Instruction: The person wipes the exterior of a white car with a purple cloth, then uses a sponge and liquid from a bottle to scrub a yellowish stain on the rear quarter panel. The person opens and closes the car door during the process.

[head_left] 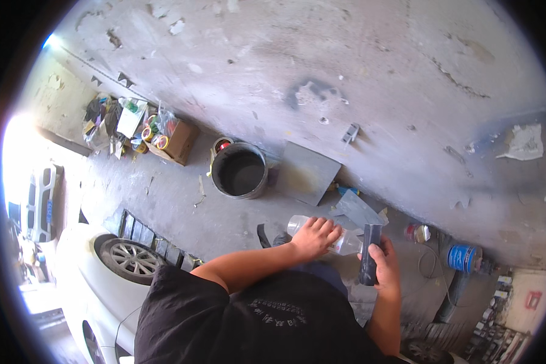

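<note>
My left hand [315, 238] is wrapped round a clear plastic bottle [348, 243], which lies on its side in the grip. The bottle's base sticks out to the left of the fingers, and its neck points right. My right hand [387, 264] grips a long dark block [370, 255], which looks like a sanding block, held upright with the thumb across its near face. The bottle's neck end comes close to the block; whether they touch I cannot tell. Both hands are in front of my body, above the floor.
Beyond my hands a large dark bucket [239, 171] stands beside a grey board [307, 173] leaning on the wall. A cardboard box [179, 141] of tapes and litter sits at far left. A white car [97, 285] is at left. A blue can [462, 258] stands at right.
</note>
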Motion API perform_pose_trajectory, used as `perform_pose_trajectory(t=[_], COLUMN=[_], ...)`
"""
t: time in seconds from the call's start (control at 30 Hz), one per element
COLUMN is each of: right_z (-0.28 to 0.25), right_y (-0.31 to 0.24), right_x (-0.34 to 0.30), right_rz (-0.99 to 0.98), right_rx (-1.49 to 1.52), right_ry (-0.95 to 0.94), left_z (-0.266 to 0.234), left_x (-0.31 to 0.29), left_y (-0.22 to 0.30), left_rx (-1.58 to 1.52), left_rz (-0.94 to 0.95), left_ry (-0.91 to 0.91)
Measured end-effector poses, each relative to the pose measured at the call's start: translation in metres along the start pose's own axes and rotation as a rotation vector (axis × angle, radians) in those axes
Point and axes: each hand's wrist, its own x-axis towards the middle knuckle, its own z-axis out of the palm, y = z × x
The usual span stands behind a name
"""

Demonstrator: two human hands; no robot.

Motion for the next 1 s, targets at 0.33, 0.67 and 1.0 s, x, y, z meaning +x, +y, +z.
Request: perform_pose_trajectory(t=[0.33,0.67,1.0], right_z=[0.044,0.089,0.195], right_y=[-0.017,-0.087,-0.116], right_x=[0.013,0.011,0.038], right_rz=[-0.420,-1.160,-1.482], right_rx=[-0.642,-0.964,-1.216], right_ry=[-0.219,-1.027,-1.044], left_z=[-0.036,-0.101,-0.167], left_x=[-0.013,-0.030,-0.056], left_y=[-0.025,-0.094,-0.209], left_rx=[-0.365,-1.364,-1.426], left_rz=[-0.251,-0.287,-0.186], left_ry=[-0.132,-0.896,-0.998])
